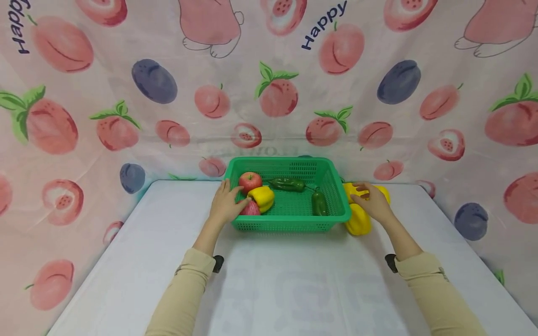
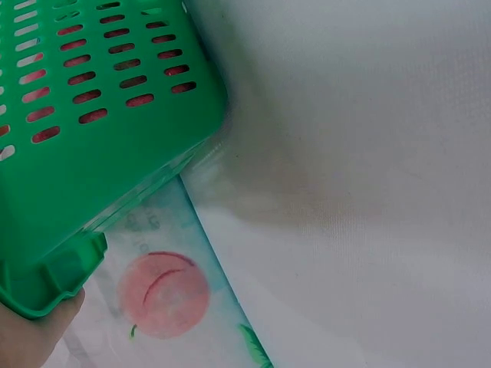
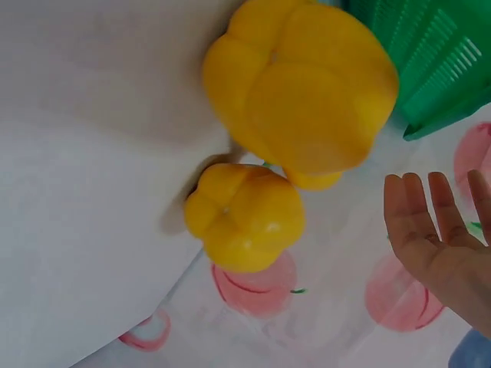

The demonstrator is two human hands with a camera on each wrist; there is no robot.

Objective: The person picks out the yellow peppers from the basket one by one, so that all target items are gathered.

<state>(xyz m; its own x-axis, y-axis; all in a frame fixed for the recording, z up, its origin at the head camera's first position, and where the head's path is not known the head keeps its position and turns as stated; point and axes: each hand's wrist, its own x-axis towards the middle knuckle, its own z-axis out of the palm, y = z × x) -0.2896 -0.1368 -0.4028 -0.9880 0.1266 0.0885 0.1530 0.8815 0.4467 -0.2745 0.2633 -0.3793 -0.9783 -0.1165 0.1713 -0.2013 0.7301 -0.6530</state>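
A green plastic basket (image 1: 290, 218) stands on the white table. At its left side, my left hand (image 1: 224, 205) touches the rim, with thumb and a finger over the inside. Beneath them lie a red apple (image 1: 250, 182), a yellow bell pepper (image 1: 262, 198) and a pink streaked round thing (image 1: 251, 208), partly covered by the hand. Two dark green peppers (image 1: 287, 184) lie further right in the basket. Just outside the right wall, my right hand (image 1: 373, 201) hovers over yellow bell peppers (image 3: 307, 84), fingers spread and holding nothing. A smaller yellow bell pepper (image 3: 245, 218) sits behind.
The white table (image 1: 294, 280) reaches to a printed cloth backdrop (image 1: 290, 130) close behind the basket. Black straps (image 1: 218, 264) circle both wrists below beige sleeves (image 1: 180, 284).
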